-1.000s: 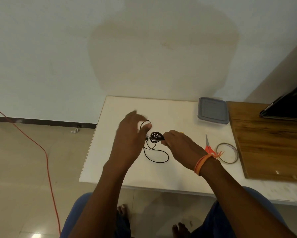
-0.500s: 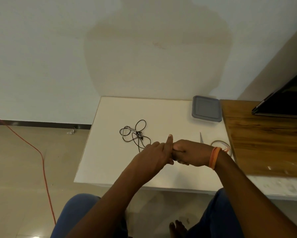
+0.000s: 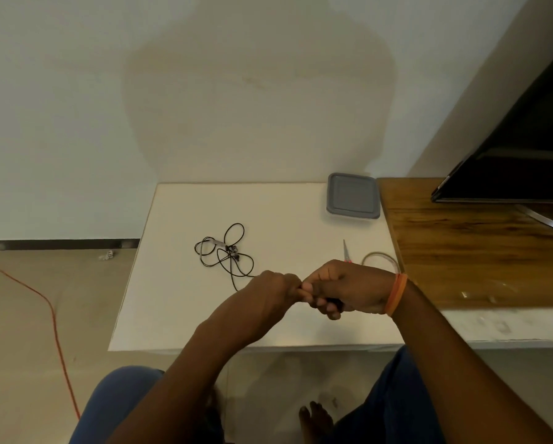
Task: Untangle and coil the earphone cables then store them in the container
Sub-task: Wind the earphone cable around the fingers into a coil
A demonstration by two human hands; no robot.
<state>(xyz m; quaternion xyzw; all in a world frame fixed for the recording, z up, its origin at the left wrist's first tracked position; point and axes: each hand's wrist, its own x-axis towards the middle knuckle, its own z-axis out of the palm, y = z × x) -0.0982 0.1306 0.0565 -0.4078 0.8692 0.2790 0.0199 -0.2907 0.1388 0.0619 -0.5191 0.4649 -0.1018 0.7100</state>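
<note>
Centre of frame, low on the white table (image 3: pixel 179 309): both hands meet, knuckles nearly touching. Left hand (image 3: pixel 268 291) has fingers curled; what they pinch is hidden between the hands. Right hand (image 3: pixel 344 288) is clenched around something dark that shows under its fingers, apparently part of the cable, though too little shows to be sure. Orange band (image 3: pixel 396 294) on the right wrist.

Earphone cable (image 3: pixel 225 251), black, lies in a loose tangle on the table, up and left of the hands. One strand trails down from the tangle and runs under the left hand's knuckles. The bulk of the tangle lies apart from both hands.

Container (image 3: pixel 353 200), grey, lid on, sits at the table's far right edge, well above the right hand and well apart from the cable.

Scissors (image 3: pixel 345 249) show a blade tip just above the right hand; handles mostly hidden behind it. A thin ring (image 3: pixel 379 255) lies just right of them, near the wooden top (image 3: pixel 480 257).

Lower left of frame: a red cord (image 3: pixel 49 312) on the floor.
</note>
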